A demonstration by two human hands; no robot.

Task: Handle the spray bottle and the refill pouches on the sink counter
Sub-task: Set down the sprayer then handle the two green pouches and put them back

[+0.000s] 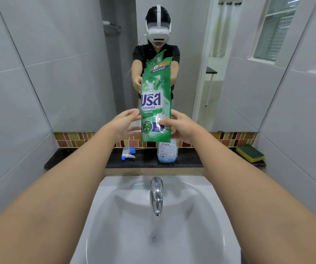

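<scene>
A green refill pouch stands upright in the air above the counter, its top corner torn open. My right hand grips its lower right edge, thumb on the front. My left hand is beside the pouch's lower left edge with fingers spread; whether it touches is unclear. Below the pouch the clear spray bottle stands on the dark counter shelf with its head off and a little bluish liquid inside. Its white and blue trigger head lies on the shelf to the left.
A yellow and green sponge lies at the shelf's right end. The white sink basin with a chrome tap is below. A mirror behind shows a person wearing a headset. Tiled walls close in on both sides.
</scene>
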